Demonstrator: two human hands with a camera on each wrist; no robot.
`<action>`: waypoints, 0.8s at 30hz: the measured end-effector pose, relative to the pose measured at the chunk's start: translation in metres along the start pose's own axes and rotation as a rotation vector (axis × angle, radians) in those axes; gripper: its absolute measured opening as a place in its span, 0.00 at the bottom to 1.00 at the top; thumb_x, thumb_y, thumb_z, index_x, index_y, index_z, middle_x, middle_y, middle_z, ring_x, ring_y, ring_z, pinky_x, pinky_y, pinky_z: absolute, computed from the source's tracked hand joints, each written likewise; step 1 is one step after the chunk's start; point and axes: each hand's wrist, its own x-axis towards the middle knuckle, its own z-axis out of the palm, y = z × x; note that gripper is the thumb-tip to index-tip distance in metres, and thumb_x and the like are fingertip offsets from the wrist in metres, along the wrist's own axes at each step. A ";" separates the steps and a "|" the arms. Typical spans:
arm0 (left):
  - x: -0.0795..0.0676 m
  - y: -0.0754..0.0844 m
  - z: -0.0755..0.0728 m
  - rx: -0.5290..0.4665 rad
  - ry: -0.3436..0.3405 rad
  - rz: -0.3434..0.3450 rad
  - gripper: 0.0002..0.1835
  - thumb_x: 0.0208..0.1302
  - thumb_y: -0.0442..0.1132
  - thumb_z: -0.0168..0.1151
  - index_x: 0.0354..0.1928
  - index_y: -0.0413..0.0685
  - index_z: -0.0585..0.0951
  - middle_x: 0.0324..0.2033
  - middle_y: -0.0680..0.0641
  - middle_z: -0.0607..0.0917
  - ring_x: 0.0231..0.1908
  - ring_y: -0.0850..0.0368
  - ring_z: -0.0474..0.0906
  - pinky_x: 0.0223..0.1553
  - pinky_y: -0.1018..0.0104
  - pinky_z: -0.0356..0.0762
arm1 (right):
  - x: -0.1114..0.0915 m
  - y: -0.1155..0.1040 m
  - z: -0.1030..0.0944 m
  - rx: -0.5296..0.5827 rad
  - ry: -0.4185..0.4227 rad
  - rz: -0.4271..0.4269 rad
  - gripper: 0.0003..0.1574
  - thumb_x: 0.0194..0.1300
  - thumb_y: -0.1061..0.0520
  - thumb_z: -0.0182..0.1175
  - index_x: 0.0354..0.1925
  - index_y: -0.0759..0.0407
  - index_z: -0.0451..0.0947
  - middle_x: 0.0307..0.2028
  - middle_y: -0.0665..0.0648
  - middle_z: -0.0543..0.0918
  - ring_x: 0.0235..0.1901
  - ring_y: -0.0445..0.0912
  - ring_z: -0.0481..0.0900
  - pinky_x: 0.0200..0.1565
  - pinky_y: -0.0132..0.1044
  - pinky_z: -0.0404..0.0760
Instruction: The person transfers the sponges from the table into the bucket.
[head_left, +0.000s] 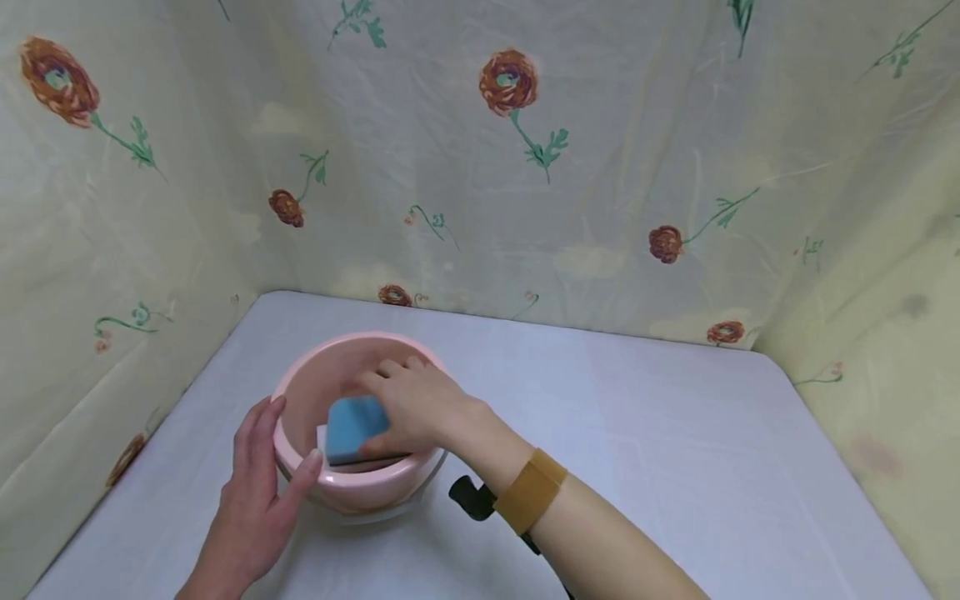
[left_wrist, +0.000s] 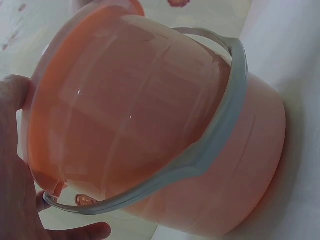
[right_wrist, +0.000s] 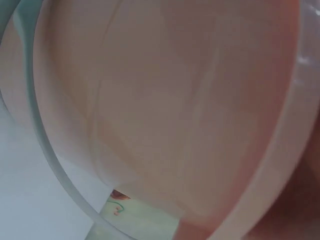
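Observation:
A pink bucket [head_left: 375,482] with a pale grey-green handle [left_wrist: 220,130] stands on the white table. My left hand [head_left: 258,483] holds its left rim, the thumb on the near side and the fingertips over the edge. Inside lies a light-blue block with rounded corners [head_left: 351,427], with a white piece [head_left: 322,437] showing beside it. Reaching in over the right rim, my right hand [head_left: 416,404] grips the blue block, thumb along its near side. The fingertips beyond it are partly hidden. In the right wrist view the bucket's outer wall [right_wrist: 150,100] fills most of the frame.
The white tabletop [head_left: 637,450] stretches to the right of the bucket. Flower-printed curtains [head_left: 585,167] hang behind the table and at both sides. A tan strap [head_left: 531,492] with a small black camera [head_left: 472,498] sits on my right wrist, close by the bucket.

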 end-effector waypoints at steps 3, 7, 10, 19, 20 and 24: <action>0.000 -0.001 0.000 0.003 0.006 0.014 0.45 0.75 0.63 0.47 0.80 0.57 0.35 0.77 0.41 0.36 0.69 0.26 0.57 0.60 0.31 0.63 | -0.004 0.001 -0.003 0.003 0.023 -0.011 0.52 0.60 0.30 0.67 0.74 0.49 0.65 0.69 0.54 0.69 0.68 0.54 0.65 0.67 0.49 0.66; -0.001 -0.001 0.000 -0.001 0.013 0.019 0.45 0.76 0.62 0.47 0.80 0.58 0.35 0.77 0.41 0.36 0.69 0.26 0.57 0.60 0.30 0.63 | -0.008 0.002 -0.006 0.016 0.050 -0.031 0.51 0.61 0.31 0.67 0.74 0.49 0.65 0.71 0.53 0.68 0.69 0.54 0.63 0.68 0.50 0.64; -0.001 0.000 0.000 -0.004 0.012 0.016 0.45 0.75 0.63 0.47 0.80 0.58 0.35 0.77 0.42 0.35 0.69 0.25 0.57 0.60 0.30 0.62 | -0.010 0.004 -0.009 0.025 0.075 -0.040 0.50 0.61 0.32 0.67 0.74 0.48 0.66 0.71 0.52 0.67 0.69 0.54 0.63 0.68 0.50 0.66; -0.001 0.001 0.001 -0.009 0.003 0.001 0.45 0.76 0.62 0.47 0.80 0.58 0.34 0.77 0.41 0.35 0.69 0.25 0.56 0.60 0.30 0.62 | -0.026 0.012 -0.017 0.093 0.124 -0.011 0.49 0.61 0.33 0.68 0.74 0.48 0.66 0.70 0.52 0.68 0.64 0.55 0.68 0.64 0.48 0.70; 0.000 0.001 0.001 -0.009 0.002 0.000 0.45 0.76 0.62 0.47 0.80 0.58 0.34 0.77 0.41 0.35 0.69 0.25 0.56 0.60 0.30 0.62 | -0.028 0.013 -0.018 0.101 0.131 -0.007 0.49 0.61 0.33 0.68 0.74 0.48 0.66 0.70 0.53 0.69 0.63 0.55 0.69 0.64 0.48 0.70; 0.000 0.001 0.001 -0.008 0.001 -0.005 0.45 0.76 0.61 0.47 0.80 0.58 0.34 0.77 0.41 0.35 0.69 0.25 0.56 0.61 0.30 0.62 | -0.038 0.019 -0.021 0.116 0.151 0.004 0.50 0.61 0.34 0.68 0.75 0.47 0.64 0.69 0.54 0.70 0.63 0.55 0.69 0.64 0.49 0.70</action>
